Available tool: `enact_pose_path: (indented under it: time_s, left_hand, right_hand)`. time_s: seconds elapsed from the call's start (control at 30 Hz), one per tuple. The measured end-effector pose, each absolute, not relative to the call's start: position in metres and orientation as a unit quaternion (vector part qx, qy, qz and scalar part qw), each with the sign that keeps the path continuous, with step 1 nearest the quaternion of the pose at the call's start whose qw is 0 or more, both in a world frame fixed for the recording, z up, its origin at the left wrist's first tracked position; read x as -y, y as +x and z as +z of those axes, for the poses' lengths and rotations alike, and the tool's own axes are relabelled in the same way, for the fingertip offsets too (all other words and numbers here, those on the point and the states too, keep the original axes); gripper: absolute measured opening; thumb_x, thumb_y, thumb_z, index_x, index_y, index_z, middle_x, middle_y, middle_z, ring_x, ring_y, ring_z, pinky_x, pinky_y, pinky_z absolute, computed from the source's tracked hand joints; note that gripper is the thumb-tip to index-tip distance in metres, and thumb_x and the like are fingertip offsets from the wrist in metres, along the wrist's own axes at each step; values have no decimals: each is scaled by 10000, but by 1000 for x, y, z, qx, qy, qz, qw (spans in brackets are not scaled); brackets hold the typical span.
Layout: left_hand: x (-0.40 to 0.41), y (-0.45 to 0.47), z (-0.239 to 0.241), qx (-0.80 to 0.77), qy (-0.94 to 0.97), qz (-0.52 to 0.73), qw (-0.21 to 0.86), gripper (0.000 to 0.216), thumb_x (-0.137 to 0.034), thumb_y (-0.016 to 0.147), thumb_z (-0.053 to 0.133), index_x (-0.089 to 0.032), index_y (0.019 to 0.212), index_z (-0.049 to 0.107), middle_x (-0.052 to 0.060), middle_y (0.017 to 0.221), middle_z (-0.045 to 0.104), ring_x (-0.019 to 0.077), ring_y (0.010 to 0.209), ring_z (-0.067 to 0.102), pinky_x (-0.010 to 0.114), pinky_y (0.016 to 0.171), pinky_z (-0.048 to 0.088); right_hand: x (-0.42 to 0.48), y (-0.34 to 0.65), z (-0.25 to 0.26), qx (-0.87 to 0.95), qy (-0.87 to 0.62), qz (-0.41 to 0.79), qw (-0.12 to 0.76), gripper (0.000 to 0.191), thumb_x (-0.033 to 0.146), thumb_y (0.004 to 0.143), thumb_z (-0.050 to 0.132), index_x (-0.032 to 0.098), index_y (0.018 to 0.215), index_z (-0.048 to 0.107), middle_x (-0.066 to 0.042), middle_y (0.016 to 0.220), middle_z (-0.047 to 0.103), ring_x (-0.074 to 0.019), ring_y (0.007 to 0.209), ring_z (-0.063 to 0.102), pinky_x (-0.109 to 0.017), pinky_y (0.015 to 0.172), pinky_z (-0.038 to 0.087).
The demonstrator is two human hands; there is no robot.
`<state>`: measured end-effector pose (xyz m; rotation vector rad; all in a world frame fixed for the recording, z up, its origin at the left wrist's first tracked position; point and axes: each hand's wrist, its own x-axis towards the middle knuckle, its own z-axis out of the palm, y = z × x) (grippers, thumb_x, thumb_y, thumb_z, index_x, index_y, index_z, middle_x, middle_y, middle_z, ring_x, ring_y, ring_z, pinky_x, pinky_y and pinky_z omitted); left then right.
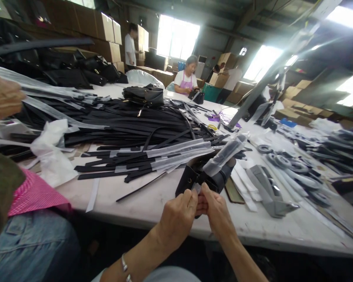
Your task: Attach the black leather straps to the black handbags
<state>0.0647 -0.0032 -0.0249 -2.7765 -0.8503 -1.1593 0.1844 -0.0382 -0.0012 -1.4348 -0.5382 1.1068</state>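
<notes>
A black handbag (184, 181) stands at the table's front edge, directly before me. A length of cloudy plastic wrap (223, 156) sticks up across its top, apparently around a handle or strap. My left hand (176, 215) and my right hand (217, 211) meet at the bag's near side, both with fingers closed in a pinch. Between the fingertips shows a small bit of clear plastic film (196, 188). How much of it each hand grips is partly hidden by the fingers. A small gold-coloured fitting is visible on the bag beside my left fingertips.
Black straps (120, 121), some plastic-wrapped, cover the table to the left. A grey tape dispenser (266, 190) and tape rolls (282, 160) lie right. Another black bag (144, 96) rests on the straps. A co-worker's hand (2, 94) is at far left; other people work beyond.
</notes>
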Motion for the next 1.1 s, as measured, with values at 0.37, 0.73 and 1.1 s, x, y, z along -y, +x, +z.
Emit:
enact_pose_path:
  time_s: [0.37,0.73,1.1]
  left_hand:
    - [31,46,-50,319,-810,-432,-236,330,-55,876,424,-185,1172,489,52,878,620,165,771,647,258,694,562]
    - [26,-15,-41,321,-780,-451,-292,154,-192,903,494,-205,752,523,-13,639,532,130,578,530,236,581,429]
    - [1,94,-29,347,-423,-260,-795,499,-642,704,663,-209,732,419,-89,471,515,27,253,325,132,267,234]
  right_hand:
    - [30,183,-4,230,-602,454,615,435,521,648,782,165,542,557,26,425,570,-108,333,520,-205,343,463]
    - [32,186,-10,258,-588,427,636,447,505,730,734,167,519,530,52,403,488,-53,324,374,-168,318,269]
    - [43,193,-16,407,-691,251,542,436,481,878,548,203,549,474,54,480,442,-94,458,401,-206,425,288]
